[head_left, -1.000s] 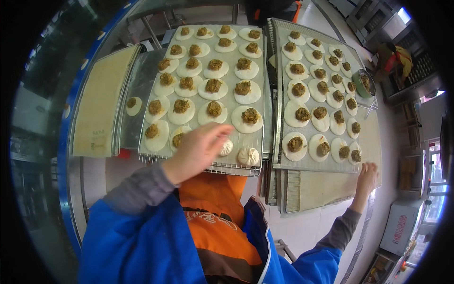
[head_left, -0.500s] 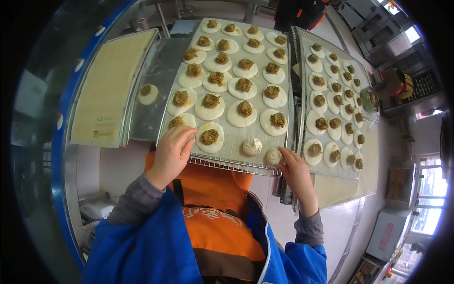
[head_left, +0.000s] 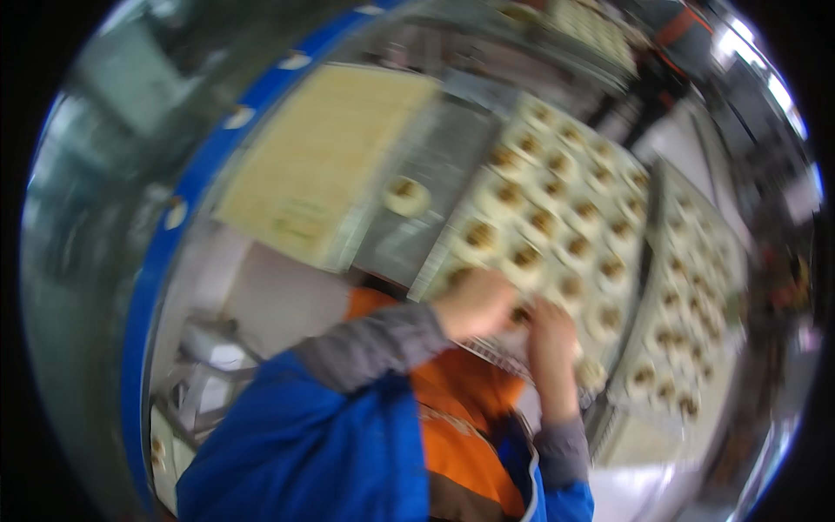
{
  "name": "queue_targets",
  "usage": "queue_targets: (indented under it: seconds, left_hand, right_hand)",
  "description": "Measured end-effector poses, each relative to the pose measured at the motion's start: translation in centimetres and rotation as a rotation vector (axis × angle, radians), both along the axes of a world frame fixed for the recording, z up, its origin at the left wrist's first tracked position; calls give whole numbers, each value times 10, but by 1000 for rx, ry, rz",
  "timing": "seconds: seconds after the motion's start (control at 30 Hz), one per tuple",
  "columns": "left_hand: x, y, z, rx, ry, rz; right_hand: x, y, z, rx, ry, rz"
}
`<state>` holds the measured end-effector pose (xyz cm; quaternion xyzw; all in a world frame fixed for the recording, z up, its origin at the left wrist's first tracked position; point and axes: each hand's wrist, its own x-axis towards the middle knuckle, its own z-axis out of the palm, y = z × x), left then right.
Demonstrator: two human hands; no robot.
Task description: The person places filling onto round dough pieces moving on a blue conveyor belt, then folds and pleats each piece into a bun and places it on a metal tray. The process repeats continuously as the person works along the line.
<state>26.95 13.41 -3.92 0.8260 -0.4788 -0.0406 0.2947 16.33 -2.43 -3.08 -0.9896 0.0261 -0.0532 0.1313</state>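
My left hand (head_left: 477,303) and my right hand (head_left: 551,341) come close together at the near edge of a lined tray (head_left: 424,280). Between their fingertips shows the dark filling (head_left: 520,316) of a flat dough round, most of which they cover. Motion smears the fingers, so whether they grip the dough is unclear. A pleated bun (head_left: 590,374) sits by my right wrist. Rows of dough rounds topped with brown filling, such as this dough round (head_left: 525,257), spread over the tray beyond my hands.
A second tray (head_left: 622,383) of filled rounds stands at right. To the left, one filled round (head_left: 407,197) lies on a dark metal sheet (head_left: 435,187), beside a pale cloth-covered board (head_left: 326,157). A blue-edged conveyor (head_left: 204,157) runs along the left. Another person (head_left: 674,52) stands at the far right.
The view has swung, shifting the trays rightward in the picture. My right hand has left the pleated bun and moved left to meet my left hand at the front filled round.
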Motion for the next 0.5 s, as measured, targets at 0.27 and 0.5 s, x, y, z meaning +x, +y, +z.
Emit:
queue_targets:
  seconds: [0.27,0.5]
  left_hand:
    - [-22,-4,-18,60,-112,29]
    - [-36,29,16,-258,393,-79]
  right_hand:
    - [-8,9,-1,171,-15,-132]
    - [-33,27,17,847,-282,-332]
